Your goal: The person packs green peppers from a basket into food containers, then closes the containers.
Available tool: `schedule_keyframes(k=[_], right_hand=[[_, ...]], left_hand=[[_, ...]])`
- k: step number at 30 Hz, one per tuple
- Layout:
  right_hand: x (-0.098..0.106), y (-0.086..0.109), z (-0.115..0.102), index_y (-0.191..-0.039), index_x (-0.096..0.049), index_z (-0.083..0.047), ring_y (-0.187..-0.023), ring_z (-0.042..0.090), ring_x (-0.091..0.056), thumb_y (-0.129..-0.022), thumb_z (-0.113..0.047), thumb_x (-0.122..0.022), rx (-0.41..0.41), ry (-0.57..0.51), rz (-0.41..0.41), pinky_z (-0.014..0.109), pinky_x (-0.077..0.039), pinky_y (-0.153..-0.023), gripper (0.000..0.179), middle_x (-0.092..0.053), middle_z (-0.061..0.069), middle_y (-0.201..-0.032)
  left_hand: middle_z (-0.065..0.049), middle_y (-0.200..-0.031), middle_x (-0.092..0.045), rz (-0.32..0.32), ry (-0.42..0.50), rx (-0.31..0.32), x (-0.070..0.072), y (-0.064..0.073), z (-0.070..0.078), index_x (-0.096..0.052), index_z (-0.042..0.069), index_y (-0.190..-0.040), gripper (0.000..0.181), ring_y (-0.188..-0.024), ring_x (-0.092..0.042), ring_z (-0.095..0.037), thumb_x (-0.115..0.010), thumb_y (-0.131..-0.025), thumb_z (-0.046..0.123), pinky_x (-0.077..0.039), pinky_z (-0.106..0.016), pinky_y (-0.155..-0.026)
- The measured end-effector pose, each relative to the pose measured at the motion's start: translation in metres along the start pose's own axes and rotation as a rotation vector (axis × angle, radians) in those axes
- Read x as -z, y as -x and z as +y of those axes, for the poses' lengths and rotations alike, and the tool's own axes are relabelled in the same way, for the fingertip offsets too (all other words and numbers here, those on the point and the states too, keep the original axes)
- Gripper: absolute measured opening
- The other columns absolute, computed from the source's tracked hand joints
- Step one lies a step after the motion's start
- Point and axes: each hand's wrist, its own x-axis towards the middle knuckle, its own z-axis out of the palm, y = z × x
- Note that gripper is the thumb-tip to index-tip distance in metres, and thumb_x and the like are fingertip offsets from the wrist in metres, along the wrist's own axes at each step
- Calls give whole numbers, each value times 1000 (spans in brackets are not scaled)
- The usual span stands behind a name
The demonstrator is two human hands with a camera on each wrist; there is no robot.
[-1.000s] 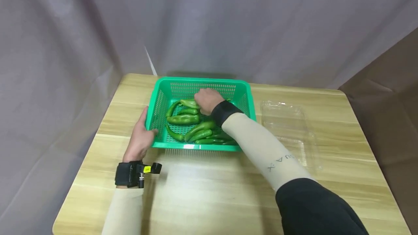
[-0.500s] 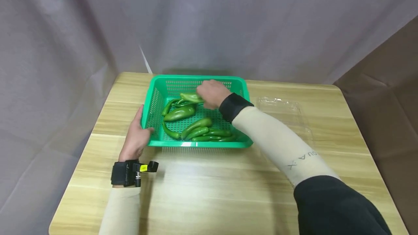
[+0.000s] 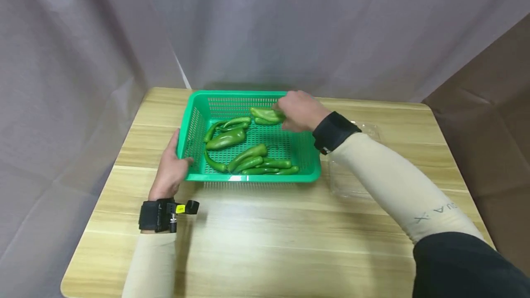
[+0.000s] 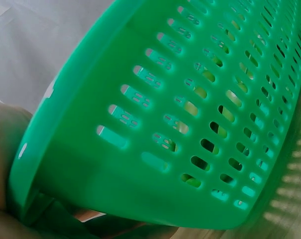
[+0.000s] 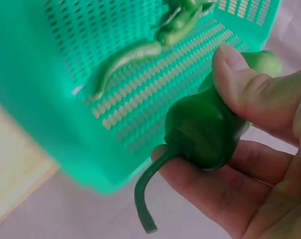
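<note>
A green plastic basket with slotted walls holds several long green peppers on its floor. My left hand grips the basket's left wall, thumb over the rim and fingers outside. In the left wrist view, that slotted wall fills most of the picture. Over the basket's back right part, my right hand pinches a dark green pepper between thumb and fingers, its curved stem sticking out. A lighter green pepper also extends from this hand, to the left, inside the basket.
A clear plastic clamshell box lies right of the basket, partly hidden beneath my right forearm. The wooden table carries everything, and a grey curtain hangs behind its back edge.
My right hand has moved right and slightly back, carrying peppers along from the middle of the basket. Peppers at the left have shifted a little. The left hand keeps its grip on the basket.
</note>
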Motion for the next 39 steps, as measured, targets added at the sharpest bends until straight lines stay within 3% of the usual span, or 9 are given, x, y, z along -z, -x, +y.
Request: schedule_keyframes(k=[7, 12, 23, 35, 39], right_hand=[[17, 37, 25, -131, -71, -2, -79, 27, -73, -84, -16, -86, -43, -37, 16, 48, -60, -86, 51, -79, 18, -111], [22, 59, 39, -124, -74, -1, -82, 31, -73, -83, -11, -85, -65, -20, 40, 50, -59, -79, 44, -79, 17, -100], [13, 100, 63, -117, -77, -5, -64, 19, -56, -83, -9, -84, -103, -17, 61, 38, -48, -63, 35, -71, 5, -77], [9, 139, 77, -113, -79, -6, -62, 16, -53, -79, -10, -88, -109, -12, 120, 37, -47, -63, 36, -68, 1, -73], [8, 153, 79, -119, -78, -6, -63, 16, -50, -80, -11, -88, -140, -7, 108, 36, -45, -64, 41, -69, 1, -74]], left_hand=[[-13, -176, -12, 18, -19, 7, 6, 3, -1, 1, 40, -167, 102, -151, -33, -44, -44, -94, -15, -42, -61, -116], [-15, -175, -15, 43, -29, 21, 12, 5, 0, 1, 39, -167, 100, -149, -36, -43, -45, -95, -14, -44, -58, -113], [-15, -175, -12, 40, -44, 29, 17, 4, -1, 5, 39, -167, 100, -149, -37, -45, -44, -96, -12, -45, -56, -112], [-17, -174, -19, 42, -58, 41, 17, 6, 0, 5, 41, -166, 98, -143, -45, -46, -43, -98, -11, -52, -53, -104], [-18, -174, -17, 35, -58, 38, 17, 5, 1, 6, 41, -166, 97, -144, -45, -46, -42, -99, -10, -52, -52, -103]])
